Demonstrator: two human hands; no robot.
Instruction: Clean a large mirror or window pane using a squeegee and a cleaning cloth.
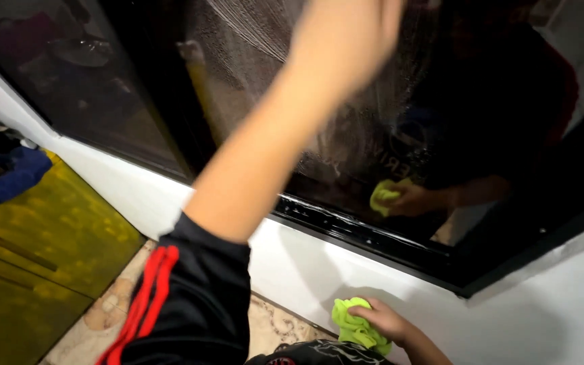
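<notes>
Soapy, streaked dark window glass (pixel 251 40) under the raised left hand (pixel 346 34) at twelve o'clock.
Right hand (pixel 383 319) clutches a crumpled lime-green microfibre cloth (pixel 356 328) at five o'clock; left grip unclear; suds may dry streaky.

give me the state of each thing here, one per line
window glass: smeared with soapy streaks, dark, reflecting the person
left hand: raised against the glass, blurred, grip unclear
right hand: low by the wall, closed on the green cloth
green cloth: bunched up in the right hand
window frame: black, wet foam along the bottom rail
yellow cabinet: shut
</notes>
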